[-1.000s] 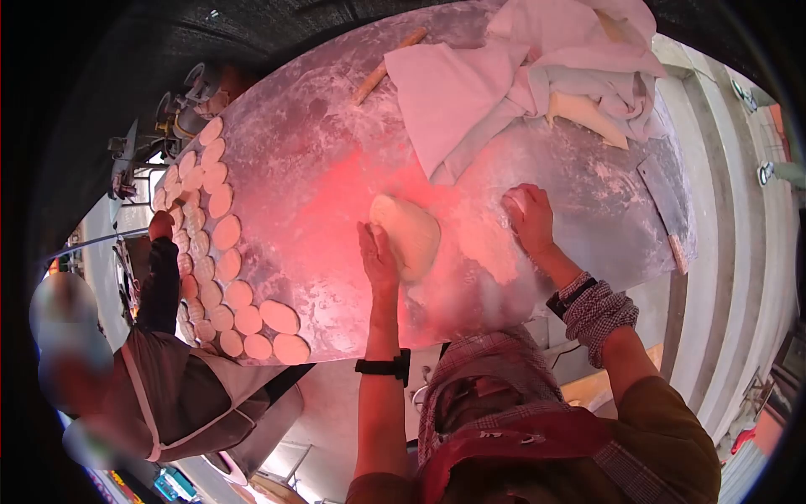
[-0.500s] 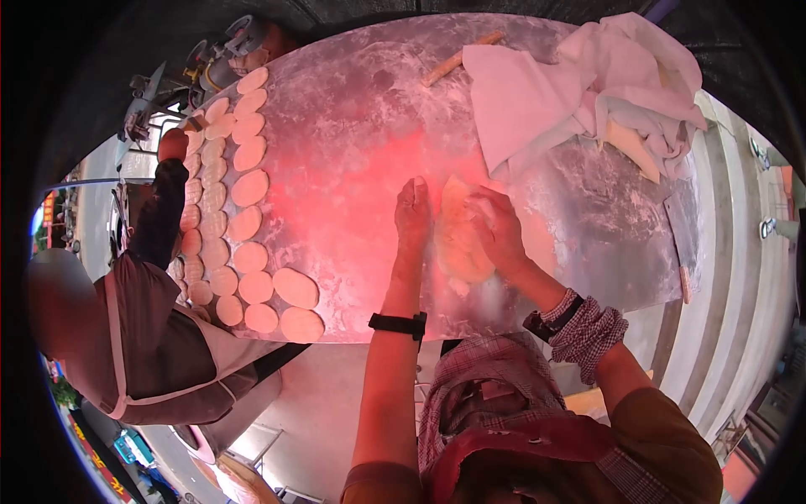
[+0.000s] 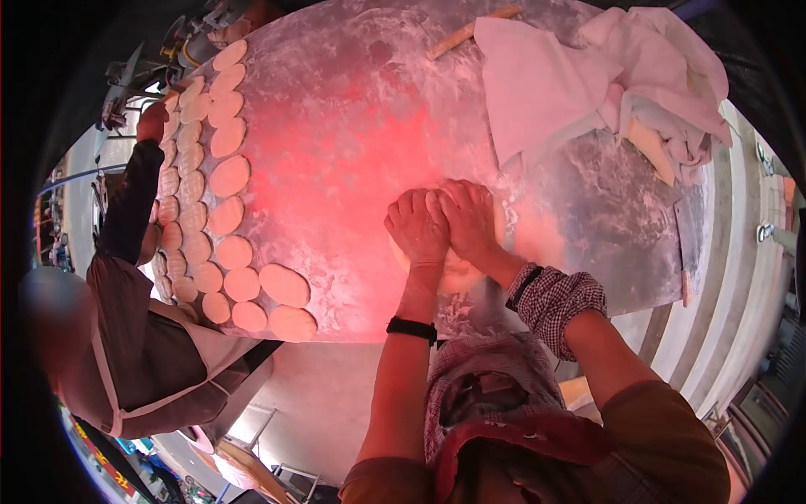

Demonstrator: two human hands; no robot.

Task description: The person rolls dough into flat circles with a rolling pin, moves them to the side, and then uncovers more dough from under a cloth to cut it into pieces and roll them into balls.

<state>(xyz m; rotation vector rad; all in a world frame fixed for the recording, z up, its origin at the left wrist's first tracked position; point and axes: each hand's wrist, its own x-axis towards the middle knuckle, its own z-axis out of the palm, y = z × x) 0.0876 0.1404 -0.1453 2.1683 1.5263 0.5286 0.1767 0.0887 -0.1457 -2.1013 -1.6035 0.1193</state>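
Observation:
A lump of pale dough (image 3: 459, 277) lies on the floured tabletop (image 3: 353, 168), mostly covered by my hands. My left hand (image 3: 417, 225) presses down on its left side, fingers bent over the far part. Right beside it, my right hand (image 3: 470, 220) bears on the dough too, its fingers curled and touching the left hand. The dough's edge shows below the palms and along the right.
Rows of flat dough rounds (image 3: 229, 176) line the left side, where a co-worker's hand (image 3: 152, 123) reaches among them. A rolling pin (image 3: 453, 40) and a crumpled cloth (image 3: 546, 84) lie at the back. A wide-bladed knife (image 3: 687, 239) rests at the right edge.
My left hand has moved from beside the dough onto it. My right hand has shifted left, so both now press together. The view has shifted slightly.

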